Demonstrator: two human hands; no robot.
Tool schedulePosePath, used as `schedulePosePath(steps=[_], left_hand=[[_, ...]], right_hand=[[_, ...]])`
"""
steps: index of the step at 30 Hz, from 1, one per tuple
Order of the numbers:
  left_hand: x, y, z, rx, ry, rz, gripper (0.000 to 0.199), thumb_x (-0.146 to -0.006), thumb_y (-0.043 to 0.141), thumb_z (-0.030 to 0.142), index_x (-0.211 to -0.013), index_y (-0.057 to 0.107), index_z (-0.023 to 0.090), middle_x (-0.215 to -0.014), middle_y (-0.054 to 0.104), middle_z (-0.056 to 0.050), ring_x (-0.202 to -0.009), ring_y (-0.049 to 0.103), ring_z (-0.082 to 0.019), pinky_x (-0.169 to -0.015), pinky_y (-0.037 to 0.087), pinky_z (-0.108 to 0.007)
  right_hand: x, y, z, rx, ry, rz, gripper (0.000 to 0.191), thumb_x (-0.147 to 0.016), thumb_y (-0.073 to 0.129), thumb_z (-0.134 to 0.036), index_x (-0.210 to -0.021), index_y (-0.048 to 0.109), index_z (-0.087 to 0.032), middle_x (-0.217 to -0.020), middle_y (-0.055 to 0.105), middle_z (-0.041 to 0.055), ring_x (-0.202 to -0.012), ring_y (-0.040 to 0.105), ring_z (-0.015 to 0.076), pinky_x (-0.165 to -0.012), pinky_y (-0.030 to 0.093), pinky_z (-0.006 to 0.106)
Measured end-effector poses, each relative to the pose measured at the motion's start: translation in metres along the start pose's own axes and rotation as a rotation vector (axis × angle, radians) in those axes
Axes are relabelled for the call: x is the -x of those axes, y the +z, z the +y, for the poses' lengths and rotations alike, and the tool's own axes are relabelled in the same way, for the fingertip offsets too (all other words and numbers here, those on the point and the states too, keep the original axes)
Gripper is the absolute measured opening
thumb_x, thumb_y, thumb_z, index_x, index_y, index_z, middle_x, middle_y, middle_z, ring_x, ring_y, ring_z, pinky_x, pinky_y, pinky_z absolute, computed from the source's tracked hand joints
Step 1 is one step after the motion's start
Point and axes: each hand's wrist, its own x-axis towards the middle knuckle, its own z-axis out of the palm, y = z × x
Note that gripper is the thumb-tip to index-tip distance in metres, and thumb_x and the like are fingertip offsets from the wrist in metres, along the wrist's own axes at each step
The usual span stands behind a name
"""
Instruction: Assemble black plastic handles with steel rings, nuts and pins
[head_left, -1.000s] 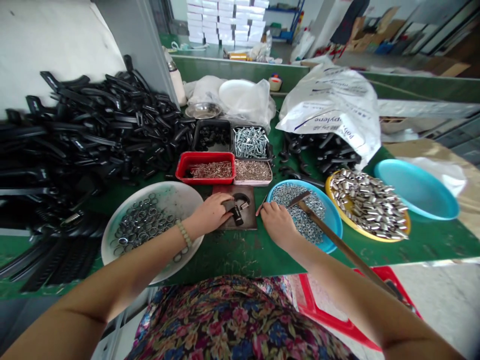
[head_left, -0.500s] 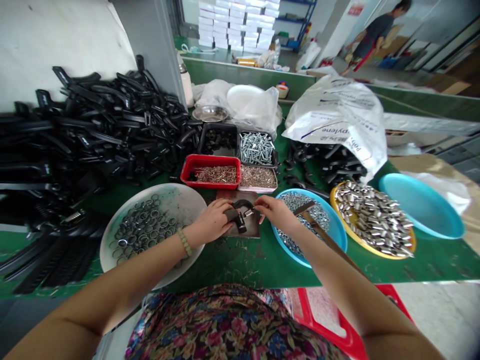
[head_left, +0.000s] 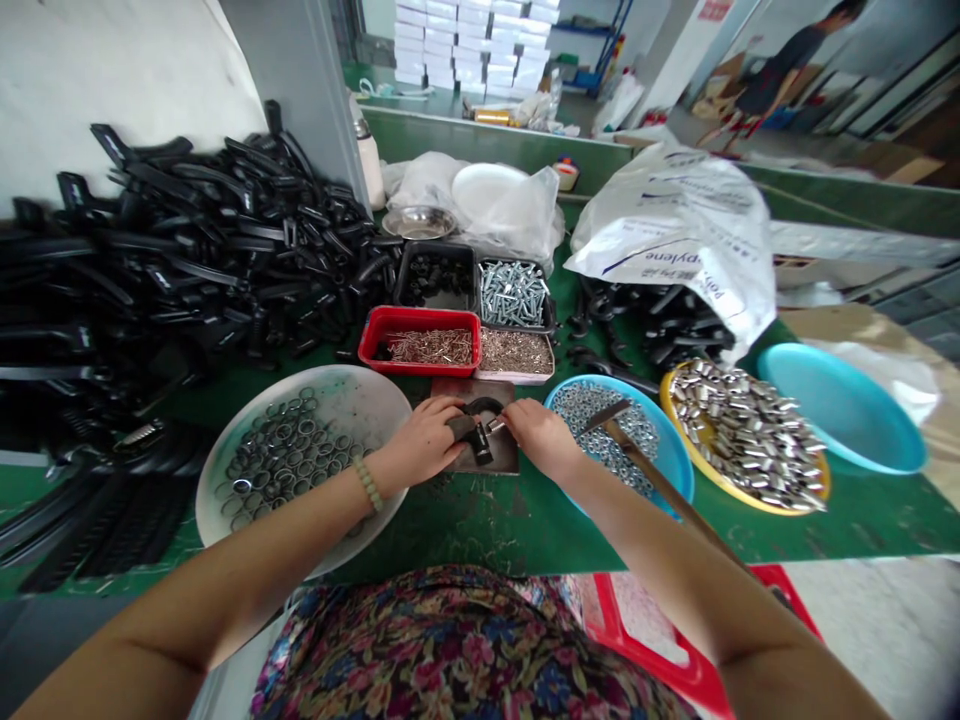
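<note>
Over a flat metal plate [head_left: 506, 459], my left hand [head_left: 427, 440] grips a curved black plastic part [head_left: 480, 443] from its left side. A small silver metal piece [head_left: 495, 425] sits at that part's right end. My right hand [head_left: 534, 428] has its fingers pinched at this silver piece; whether they hold anything smaller is hidden. Left of the plate is a white basin [head_left: 337, 383] of metal rings, partly under my left forearm. On the right a blue basin [head_left: 679, 480] of small metal pieces has a knife-like tool [head_left: 637, 455] lying across it.
Behind the plate stand a red tray [head_left: 367, 345] of copper-coloured pins and a black tray of screws [head_left: 513, 293]. A heap of black parts [head_left: 225, 240] fills the left. At right are a yellow basin [head_left: 701, 460] of silver pieces and a plastic bag [head_left: 675, 215]. A person [head_left: 787, 75] is far behind.
My right hand has moved slightly left, its fingers now against the silver piece. A small copper-coloured bit below those fingers no longer shows. The person in the background has shifted right.
</note>
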Motion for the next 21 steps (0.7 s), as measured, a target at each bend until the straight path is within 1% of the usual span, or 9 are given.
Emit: schedulePosePath(steps=[2, 3, 4, 6, 8, 11, 15, 18, 21], left_hand=[[0.0, 0.001, 0.0, -0.009, -0.002, 0.005, 0.04, -0.085, 0.055, 0.026, -0.124, 0.053, 0.018, -0.108, 0.06, -0.009, -0.119, 0.043, -0.025, -0.102, 0.036, -0.044], [0.0, 0.002, -0.001, -0.015, -0.003, 0.007, 0.04, -0.085, 0.055, 0.026, -0.124, 0.053, 0.018, -0.108, 0.06, -0.01, -0.119, 0.043, -0.025, -0.102, 0.036, -0.044], [0.0, 0.003, -0.001, -0.02, -0.002, 0.008, 0.04, -0.085, 0.055, 0.027, -0.124, 0.053, 0.018, -0.108, 0.06, -0.01, -0.119, 0.043, -0.025, -0.102, 0.036, -0.044], [0.0, 0.004, -0.001, -0.031, 0.006, 0.01, 0.04, -0.085, 0.056, 0.028, -0.123, 0.054, 0.016, -0.107, 0.061, -0.01, -0.118, 0.044, -0.025, -0.102, 0.036, -0.044], [0.0, 0.004, -0.001, -0.036, 0.012, 0.014, 0.039, -0.084, 0.056, 0.029, -0.122, 0.055, 0.015, -0.107, 0.061, -0.011, -0.118, 0.044, -0.026, -0.102, 0.036, -0.044], [-0.001, 0.004, -0.001, -0.044, 0.004, 0.02, 0.039, -0.084, 0.057, 0.028, -0.12, 0.056, 0.015, -0.106, 0.061, -0.011, -0.119, 0.044, -0.026, -0.102, 0.037, -0.045], [-0.001, 0.007, 0.002, -0.083, 0.029, 0.024, 0.04, -0.085, 0.054, 0.027, -0.123, 0.053, 0.015, -0.105, 0.061, -0.011, -0.118, 0.045, -0.026, -0.101, 0.038, -0.045], [0.0, 0.009, 0.006, -0.134, 0.055, 0.048, 0.039, -0.088, 0.048, 0.022, -0.126, 0.05, 0.015, -0.104, 0.061, -0.01, -0.12, 0.044, -0.026, -0.104, 0.035, -0.045], [0.0, 0.009, 0.01, -0.179, 0.058, 0.028, 0.041, -0.088, 0.047, 0.017, -0.128, 0.048, 0.014, -0.105, 0.061, -0.011, -0.119, 0.043, -0.027, -0.104, 0.033, -0.045]], right_hand=[[0.015, -0.003, 0.006, 0.022, -0.019, 0.054, 0.027, -0.095, 0.039, -0.027, -0.105, 0.061, -0.016, -0.096, 0.064, 0.0103, -0.091, 0.056, 0.0198, -0.077, 0.044, 0.03], [0.026, -0.005, 0.014, 0.046, 0.038, 0.094, 0.03, -0.095, 0.038, -0.029, -0.115, 0.057, -0.017, -0.105, 0.062, 0.0113, -0.097, 0.055, 0.0215, -0.08, 0.043, 0.032], [0.039, -0.008, 0.024, 0.085, 0.137, 0.129, 0.034, -0.095, 0.038, -0.031, -0.123, 0.052, -0.018, -0.112, 0.06, 0.0128, -0.101, 0.053, 0.0241, -0.082, 0.043, 0.036], [0.069, -0.011, 0.049, 0.195, 0.448, 0.159, 0.04, -0.093, 0.039, -0.034, -0.126, 0.049, -0.015, -0.113, 0.06, 0.0169, -0.101, 0.052, 0.0303, -0.08, 0.043, 0.044], [0.097, -0.01, 0.074, 0.25, 0.622, 0.037, 0.042, -0.09, 0.044, -0.038, -0.123, 0.051, -0.012, -0.103, 0.062, 0.0186, -0.097, 0.054, 0.0343, -0.075, 0.044, 0.048], [0.116, -0.005, 0.086, 0.211, 0.633, -0.103, 0.036, -0.09, 0.043, -0.031, -0.118, 0.053, -0.011, -0.098, 0.064, 0.0175, -0.09, 0.059, 0.0311, -0.073, 0.046, 0.044], [0.097, -0.014, 0.045, 0.019, 0.683, 0.035, 0.034, -0.094, 0.032, -0.029, -0.118, 0.05, -0.013, -0.099, 0.065, 0.0166, -0.072, 0.065, 0.026, -0.059, 0.046, 0.035], [0.071, -0.032, 0.006, -0.236, 0.517, 0.053, 0.03, -0.095, 0.03, -0.029, -0.115, 0.049, -0.017, -0.092, 0.069, 0.0108, -0.072, 0.067, 0.0241, -0.058, 0.045, 0.03], [0.051, -0.044, -0.017, -0.357, 0.396, 0.074, 0.028, -0.095, 0.031, -0.03, -0.116, 0.047, -0.019, -0.096, 0.069, 0.0091, -0.078, 0.067, 0.0225, -0.062, 0.046, 0.028]])
